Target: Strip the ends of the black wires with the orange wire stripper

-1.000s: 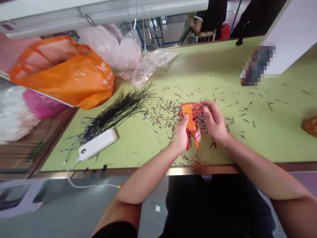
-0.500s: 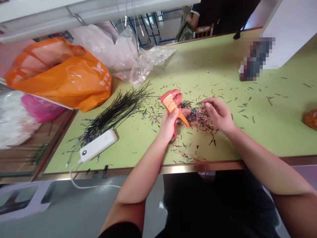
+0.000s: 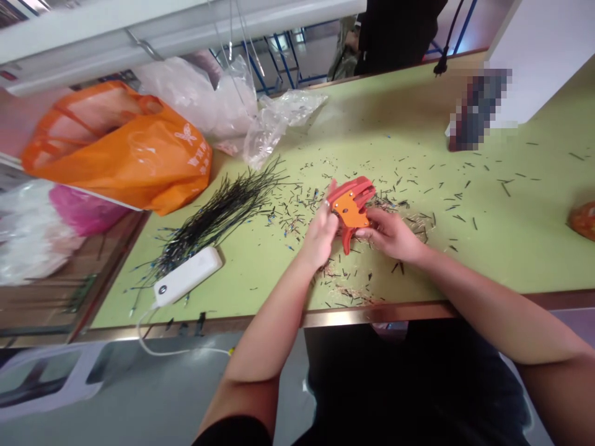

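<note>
My right hand (image 3: 394, 236) is closed round the handle of the orange-red hand tool (image 3: 352, 212), above the middle of the table's (image 3: 253, 263) near edge. My left hand (image 3: 320, 236), fingers half-extended, meets its side; blur hides any grip. My forearms angle inward. The orange bag's (image 3: 158, 170) white lettering (image 3: 201, 162) is unreadable.

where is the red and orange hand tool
Near the middle of the head view, the red and orange hand tool is between the left hand and right hand, right of the thin black wire bundle on the green tabletop.
</note>
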### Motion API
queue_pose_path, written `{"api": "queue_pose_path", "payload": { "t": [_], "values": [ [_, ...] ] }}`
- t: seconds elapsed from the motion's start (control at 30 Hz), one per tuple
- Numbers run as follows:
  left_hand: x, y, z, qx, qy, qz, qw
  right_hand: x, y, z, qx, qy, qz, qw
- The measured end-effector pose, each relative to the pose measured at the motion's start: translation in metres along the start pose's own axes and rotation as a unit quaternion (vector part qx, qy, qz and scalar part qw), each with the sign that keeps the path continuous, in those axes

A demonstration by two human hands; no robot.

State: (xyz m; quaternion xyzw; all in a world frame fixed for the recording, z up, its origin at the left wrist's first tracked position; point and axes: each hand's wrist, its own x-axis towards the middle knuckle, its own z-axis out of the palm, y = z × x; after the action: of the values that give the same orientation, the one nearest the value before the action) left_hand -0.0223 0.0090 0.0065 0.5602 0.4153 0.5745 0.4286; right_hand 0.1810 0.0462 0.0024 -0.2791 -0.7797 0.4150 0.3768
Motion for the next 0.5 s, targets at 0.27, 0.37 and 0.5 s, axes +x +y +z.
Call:
{"api": "queue_pose_path", "payload": {
  "t": [0.27, 0.37, 0.5],
  "values": [
    [0.022, -0.011, -0.034, 0.165, 0.158, 0.003, 0.974, 0.003, 0.004, -0.022, 0.077, 0.158, 0.055, 0.983],
    [0.018, -0.008, -0.03, 0.188, 0.134, 0.043, 0.972, 0.004, 0.004, -0.025, 0.088, 0.178, 0.06, 0.978],
    [0.014, -0.005, -0.023, 0.175, 0.124, 0.05, 0.976, 0.004, 0.003, -0.024, 0.092, 0.167, 0.07, 0.979]
  ]
}}
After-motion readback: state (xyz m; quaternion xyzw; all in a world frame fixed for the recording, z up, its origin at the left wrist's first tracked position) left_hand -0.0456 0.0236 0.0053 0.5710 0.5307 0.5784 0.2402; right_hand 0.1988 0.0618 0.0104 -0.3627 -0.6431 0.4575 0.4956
